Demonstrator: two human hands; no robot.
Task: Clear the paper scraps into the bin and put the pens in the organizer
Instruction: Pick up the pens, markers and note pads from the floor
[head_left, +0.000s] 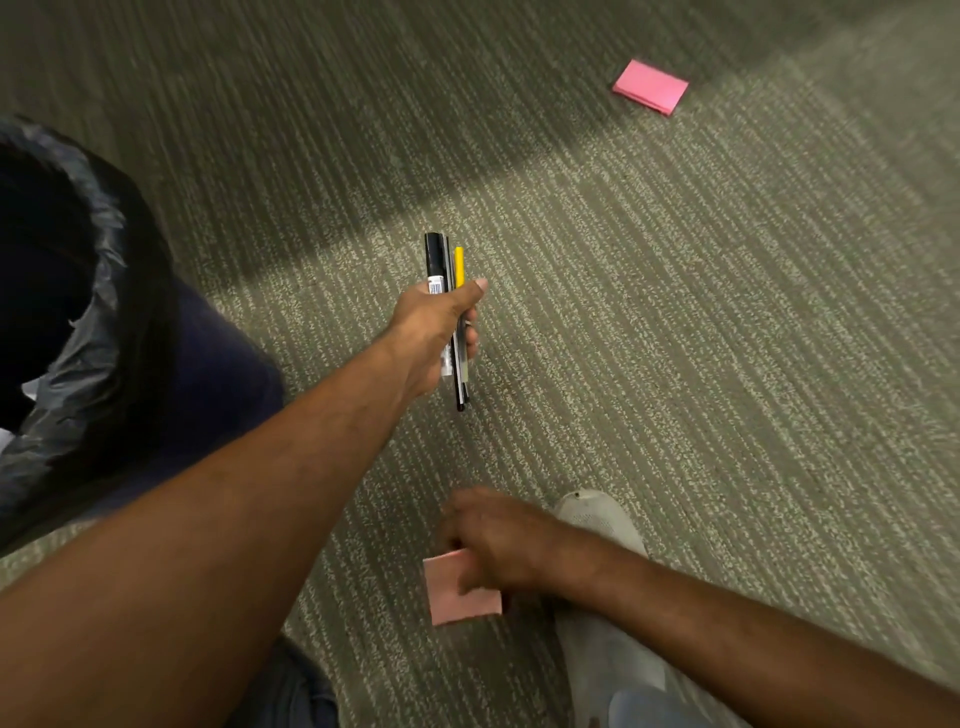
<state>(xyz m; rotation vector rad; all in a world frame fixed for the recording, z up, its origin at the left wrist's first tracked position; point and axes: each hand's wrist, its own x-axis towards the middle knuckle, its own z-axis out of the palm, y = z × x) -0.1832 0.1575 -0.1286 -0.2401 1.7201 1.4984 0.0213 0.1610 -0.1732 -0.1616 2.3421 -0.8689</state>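
Several pens (451, 317) sit clenched in the left hand (434, 338); open carpet (701, 338) lies beyond. Right hand (498, 540) grasps a pink paper scrap (457, 597) beneath it.

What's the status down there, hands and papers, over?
Left hand shut on pens. Right hand on near pink paper, grip unclear. Second pink paper on carpet, far. Bin left, path clear.

Just one head-worn wide-angle view here, looking steeply down at the grey-green striped carpet floor (675, 338). It sits close above both arms, with the black-bag-lined bin (78, 322) hugging the left edge and the floor stretching away right of it.
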